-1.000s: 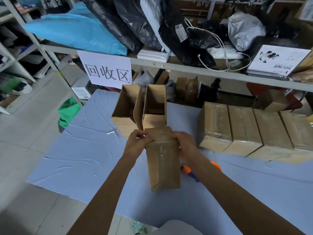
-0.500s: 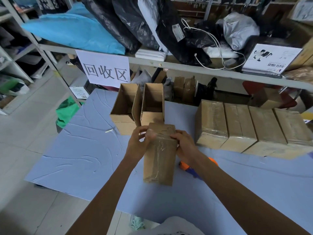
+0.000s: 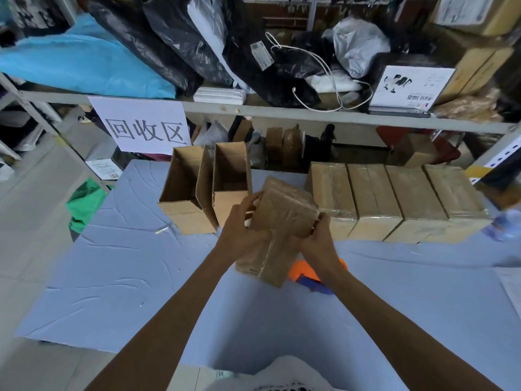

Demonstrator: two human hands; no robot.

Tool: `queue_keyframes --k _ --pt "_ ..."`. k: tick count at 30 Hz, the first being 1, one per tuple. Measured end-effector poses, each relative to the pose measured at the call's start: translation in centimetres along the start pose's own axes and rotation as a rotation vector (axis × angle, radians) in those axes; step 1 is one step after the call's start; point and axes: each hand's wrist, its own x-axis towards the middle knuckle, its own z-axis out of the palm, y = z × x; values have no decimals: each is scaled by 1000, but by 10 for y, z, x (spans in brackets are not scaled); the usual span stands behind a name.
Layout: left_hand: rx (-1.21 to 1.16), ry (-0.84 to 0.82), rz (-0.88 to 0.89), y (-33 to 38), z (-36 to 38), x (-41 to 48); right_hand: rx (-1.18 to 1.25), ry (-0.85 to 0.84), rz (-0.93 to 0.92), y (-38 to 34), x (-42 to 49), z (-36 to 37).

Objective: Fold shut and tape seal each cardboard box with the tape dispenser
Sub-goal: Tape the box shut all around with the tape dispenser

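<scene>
Head view shows your left hand (image 3: 245, 230) and right hand (image 3: 318, 244) each gripping a side of the taped box (image 3: 282, 218), tipped above the tabletop (image 3: 127, 277), likely to set it by the sealed boxes (image 3: 417, 198).

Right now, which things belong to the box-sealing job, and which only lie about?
Job: taped brown cardboard box held by left hand and right hand; two open brown cardboard boxes; orange-and-blue tape dispenser; four sealed cardboard boxes.
Lying about: white paper sign; black plastic bags; green cloth.
</scene>
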Motion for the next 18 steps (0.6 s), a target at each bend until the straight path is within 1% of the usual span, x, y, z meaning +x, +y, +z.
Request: queue_keyframes --k 2,3,4,7,10,12,15,18 --pt "-102 -16 -79 13 1 14 -35 45 -38 -8 12 -6" --pt "-180 -6 -127 13 3 23 -61 64 -52 -11 18 -9" --pt "-195 18 -137 16 5 29 -74 75 -60 -15 25 -12" --pt "-83 30 -103 25 11 50 -33 86 -61 -26 48 -16" --pt "-9 -18 -51 31 12 71 -42 133 -65 -28 75 -18" --pt "-50 -24 -105 31 15 83 -114 143 -82 -25 93 -20" --pt "-164 23 -219 27 24 100 -244 93 -110 -21 118 -24" --pt "-226 35 -273 22 32 118 -318 83 -29 -13 139 -31"
